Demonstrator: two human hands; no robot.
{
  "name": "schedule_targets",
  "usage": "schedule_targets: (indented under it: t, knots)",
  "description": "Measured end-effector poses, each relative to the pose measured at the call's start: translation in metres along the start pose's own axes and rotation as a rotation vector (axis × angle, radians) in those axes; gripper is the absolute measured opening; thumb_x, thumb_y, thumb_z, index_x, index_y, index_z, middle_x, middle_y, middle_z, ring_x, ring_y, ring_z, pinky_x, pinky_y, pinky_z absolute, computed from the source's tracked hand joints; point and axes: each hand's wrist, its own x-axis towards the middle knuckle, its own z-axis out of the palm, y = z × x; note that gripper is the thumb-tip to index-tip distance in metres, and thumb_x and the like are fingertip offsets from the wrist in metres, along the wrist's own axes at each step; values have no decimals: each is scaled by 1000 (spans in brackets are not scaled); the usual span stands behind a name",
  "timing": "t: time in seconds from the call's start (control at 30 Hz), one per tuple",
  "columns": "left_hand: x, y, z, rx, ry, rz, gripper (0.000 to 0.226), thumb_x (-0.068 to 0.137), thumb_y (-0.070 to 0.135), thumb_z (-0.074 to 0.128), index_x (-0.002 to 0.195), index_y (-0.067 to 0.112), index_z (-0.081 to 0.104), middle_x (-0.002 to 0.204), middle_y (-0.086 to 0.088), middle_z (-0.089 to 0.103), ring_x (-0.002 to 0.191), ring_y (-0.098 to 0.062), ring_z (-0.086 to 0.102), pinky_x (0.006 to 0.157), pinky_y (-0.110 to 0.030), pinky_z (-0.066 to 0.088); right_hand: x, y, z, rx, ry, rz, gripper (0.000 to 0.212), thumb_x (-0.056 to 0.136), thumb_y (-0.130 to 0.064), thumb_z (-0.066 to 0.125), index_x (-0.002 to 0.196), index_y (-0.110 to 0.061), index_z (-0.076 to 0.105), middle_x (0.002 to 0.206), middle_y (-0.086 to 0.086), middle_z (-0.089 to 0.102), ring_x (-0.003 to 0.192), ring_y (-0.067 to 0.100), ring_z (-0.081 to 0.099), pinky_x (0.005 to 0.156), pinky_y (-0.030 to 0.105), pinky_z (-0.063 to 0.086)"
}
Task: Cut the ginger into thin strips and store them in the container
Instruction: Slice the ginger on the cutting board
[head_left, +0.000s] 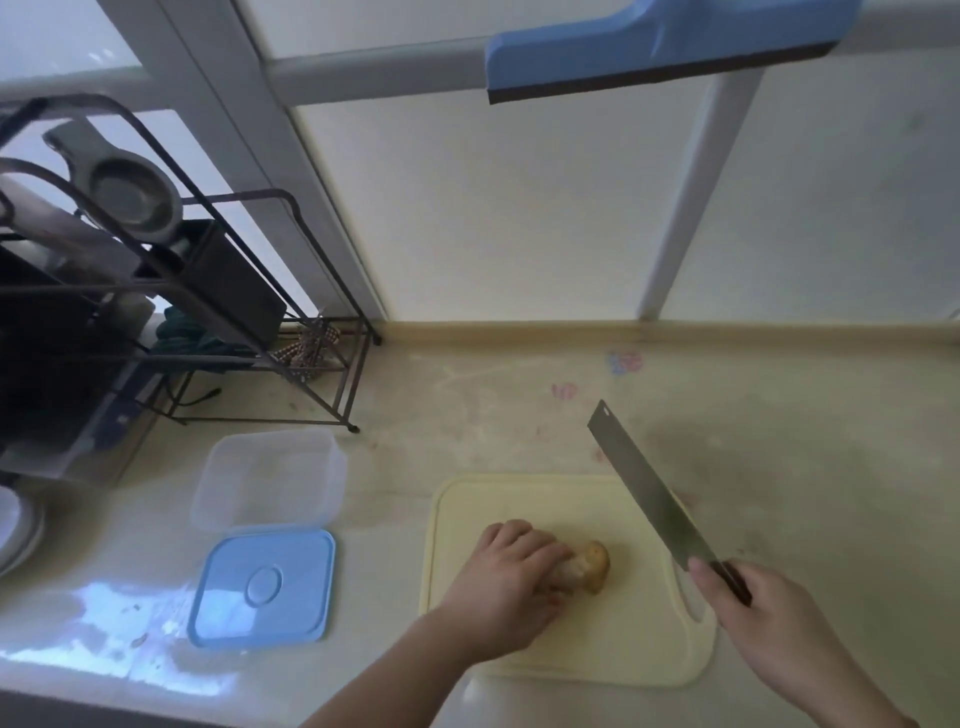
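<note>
A knob of tan ginger (592, 566) lies on the pale yellow cutting board (613, 654). My left hand (511, 582) covers its left part with curled fingers and holds it down. My right hand (769, 618) grips the dark handle of a cleaver (649, 491), whose blade is raised above the board's right edge and points up and to the left. The clear plastic container (270, 475) stands open on the counter to the left of the board, with its blue lid (262, 587) lying flat in front of it.
A dark metal rack (171, 291) with utensils and a box stands at the back left. A plate edge (15, 525) shows at the far left. A blue squeegee (649, 47) hangs on the window frame above. The beige counter (805, 441) extends to the right.
</note>
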Motion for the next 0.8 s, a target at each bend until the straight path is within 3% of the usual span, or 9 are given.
schedule_targets:
  t: [0.13, 0.2, 0.27, 0.43, 0.5, 0.6, 0.8]
  knots:
    - [-4, 4, 11, 59, -33, -71, 59, 74, 49, 60, 130, 34, 51, 129, 9, 56, 115, -21, 46, 94, -40, 51, -10, 16, -4, 24, -9, 25, 51, 92, -40, 63, 50, -20, 43, 41, -9, 47, 50, 7, 51, 53, 33, 35]
    - [-9, 6, 9, 42, -74, -141, 73, 71, 57, 62, 139, 37, 43, 143, 7, 49, 125, -24, 42, 103, -45, 44, -11, 20, -3, 28, -13, 22, 51, 92, -42, 63, 51, -18, 43, 42, -9, 45, 49, 8, 49, 51, 30, 34]
    - [-14, 11, 6, 38, -79, -201, 83, 73, 66, 61, 145, 34, 35, 151, 4, 42, 130, -23, 37, 109, -41, 36, -11, 21, -2, 52, -15, 10, 52, 91, -41, 63, 49, -19, 43, 41, -8, 45, 48, 8, 48, 48, 26, 32]
    - [-14, 17, 4, 93, 44, -278, 63, 71, 64, 56, 125, 31, 53, 121, 7, 60, 98, -20, 62, 78, -31, 57, -11, 18, 0, 66, -71, -4, 50, 92, -47, 58, 57, -14, 43, 45, -8, 39, 45, 10, 40, 50, 29, 30]
    - [-12, 15, 4, 142, 31, -264, 61, 74, 63, 53, 123, 28, 57, 119, 6, 61, 93, -20, 63, 74, -32, 58, -11, 18, 2, 65, -73, -16, 51, 92, -48, 57, 58, -14, 42, 44, -9, 38, 46, 10, 40, 49, 26, 29]
    - [-6, 11, -1, 199, -101, -206, 62, 83, 61, 48, 129, 20, 56, 128, 1, 59, 101, -26, 62, 82, -37, 56, -12, 21, 5, 69, -80, -11, 55, 91, -50, 57, 60, -5, 49, 47, -7, 41, 46, 9, 41, 51, 28, 31]
    - [8, -4, -14, 236, -233, -4, 61, 85, 38, 73, 136, 20, 44, 135, -1, 52, 107, -28, 56, 88, -43, 52, -14, 26, 8, 77, -108, 20, 58, 91, -52, 56, 67, 1, 55, 51, -5, 43, 52, 17, 47, 56, 34, 36]
